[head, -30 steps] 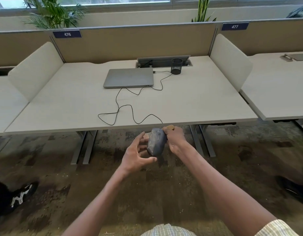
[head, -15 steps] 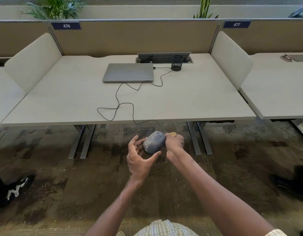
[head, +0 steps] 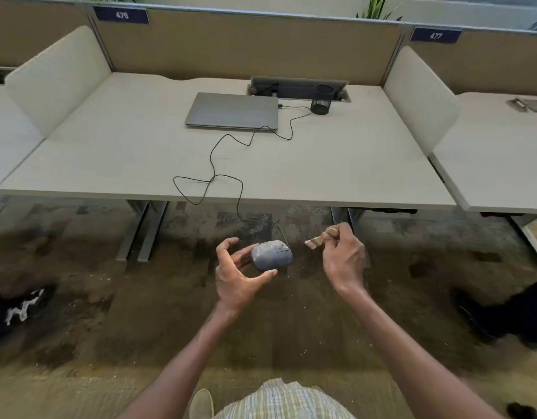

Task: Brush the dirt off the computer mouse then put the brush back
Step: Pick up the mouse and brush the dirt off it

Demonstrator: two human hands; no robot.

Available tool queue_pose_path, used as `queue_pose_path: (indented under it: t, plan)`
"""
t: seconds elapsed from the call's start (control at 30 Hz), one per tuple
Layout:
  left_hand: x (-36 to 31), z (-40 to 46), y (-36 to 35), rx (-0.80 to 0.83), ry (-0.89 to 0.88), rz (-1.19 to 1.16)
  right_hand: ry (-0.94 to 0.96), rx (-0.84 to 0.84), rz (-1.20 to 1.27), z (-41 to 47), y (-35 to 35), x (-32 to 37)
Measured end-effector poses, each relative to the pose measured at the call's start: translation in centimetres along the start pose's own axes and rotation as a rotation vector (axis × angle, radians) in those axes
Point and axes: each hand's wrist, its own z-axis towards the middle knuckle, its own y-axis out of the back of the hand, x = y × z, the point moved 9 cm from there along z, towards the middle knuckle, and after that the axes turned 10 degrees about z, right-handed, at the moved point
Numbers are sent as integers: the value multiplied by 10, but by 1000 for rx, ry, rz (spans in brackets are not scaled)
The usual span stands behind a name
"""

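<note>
Half a second ago the brush (head: 321, 237) was pressed against the mouse (head: 272, 254), hidden behind it; now the right hand (head: 343, 257) has drawn it off to the right, so brush and mouse sit apart with a clear gap between them, just below the centre of the frame. The left hand (head: 237, 272) holds the mouse between thumb and curled fingers, held out over the floor (head: 80, 313) in front of the desk (head: 336, 164), its top turned up toward the camera. The right hand's fingers are curled round the brush handle, bristle end pointing left toward the mouse. This looks like either a pause between strokes or the end of brushing; the mouse's surface appears greyish and mottled, and whether that is leftover dirt is hard to judge. Pale specks on the floor may be brushed-off debris, though they are too small to be sure. The mouse's underside is hidden, and its cable (head: 212, 164) runs up over the desk edge toward the laptop (head: 232, 110). Where the brush belongs is unclear; the mesh cup (head: 322, 99) at upper centre is a guess.
</note>
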Motion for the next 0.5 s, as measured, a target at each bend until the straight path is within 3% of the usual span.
queue_pose_path:
  t: [0.17, 0.5]
  plan:
    - [11, 2, -3, 37, 19, 68, 296, 86, 35, -2, 21, 46]
    - [29, 4, -14, 98, 46, 120, 524, 482, 124, -39, -8, 107]
